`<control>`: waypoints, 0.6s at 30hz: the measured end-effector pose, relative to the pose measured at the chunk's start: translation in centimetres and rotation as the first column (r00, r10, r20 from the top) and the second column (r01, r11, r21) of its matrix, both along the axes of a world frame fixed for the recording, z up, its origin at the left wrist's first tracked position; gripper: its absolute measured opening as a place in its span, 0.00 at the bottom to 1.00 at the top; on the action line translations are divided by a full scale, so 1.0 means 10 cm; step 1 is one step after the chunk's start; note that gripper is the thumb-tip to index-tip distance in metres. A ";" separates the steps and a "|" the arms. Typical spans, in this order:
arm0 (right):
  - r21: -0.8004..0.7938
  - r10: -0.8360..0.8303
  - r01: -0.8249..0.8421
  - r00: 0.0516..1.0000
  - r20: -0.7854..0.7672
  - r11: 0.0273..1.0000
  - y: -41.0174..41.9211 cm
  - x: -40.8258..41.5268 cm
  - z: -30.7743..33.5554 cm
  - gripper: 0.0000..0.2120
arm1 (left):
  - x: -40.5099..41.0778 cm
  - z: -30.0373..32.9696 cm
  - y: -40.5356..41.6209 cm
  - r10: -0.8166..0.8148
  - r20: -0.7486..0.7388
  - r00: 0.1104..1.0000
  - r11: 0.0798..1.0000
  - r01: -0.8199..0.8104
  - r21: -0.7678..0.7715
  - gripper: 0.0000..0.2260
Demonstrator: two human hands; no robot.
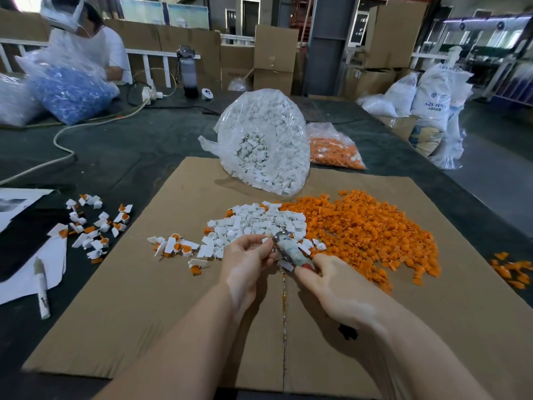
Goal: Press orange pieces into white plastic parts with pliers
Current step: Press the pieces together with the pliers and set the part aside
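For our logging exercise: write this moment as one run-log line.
stage: pressing | right hand: grips pliers | left hand: holds part at the pliers' tip | supply: white parts, orange pieces on cardboard

left hand curled, right hand gripping (forearms converging)

Even, fairly bright light fills the scene, soft enough that shadows stay faint: a pale one lies under the forearms on the cardboard sheet in the lower middle, another beneath the clear bag of white parts at centre. Strong daylight blows out the upper left corner, and the windows at the upper right glow pale and washed. The clear bag shows small glints. Wide-angle distortion bends the frame edges, curving the surface and stretching the arms at the bottom. The centre is reasonably sharp; the far background and the person at upper left look soft and smeared.
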State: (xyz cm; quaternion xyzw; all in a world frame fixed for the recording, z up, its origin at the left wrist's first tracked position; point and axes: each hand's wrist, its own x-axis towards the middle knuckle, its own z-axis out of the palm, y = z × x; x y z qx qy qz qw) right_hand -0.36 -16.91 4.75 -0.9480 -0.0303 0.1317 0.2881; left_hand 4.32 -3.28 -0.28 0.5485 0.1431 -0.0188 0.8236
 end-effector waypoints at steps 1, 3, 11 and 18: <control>0.004 -0.004 0.004 1.000 -0.001 1.000 0.00 0.00 -0.02 0.16 | 0.00 0.00 0.00 0.000 0.001 1.000 1.000 0.000 0.000 0.03; 0.018 -0.017 0.017 1.000 -0.008 1.000 0.01 -0.01 -0.04 0.16 | -0.01 0.00 0.00 0.001 0.004 1.000 1.000 -0.001 0.004 0.03; 0.056 -0.056 0.057 0.998 -0.022 0.997 -0.02 -0.03 -0.05 0.17 | -0.03 0.01 0.00 -0.001 0.009 1.000 1.000 0.001 -0.002 0.03; 0.067 -0.024 0.026 0.999 -0.027 0.997 -0.04 -0.02 -0.01 0.18 | 0.00 -0.02 0.02 -0.006 0.011 1.000 0.999 0.006 -0.040 0.02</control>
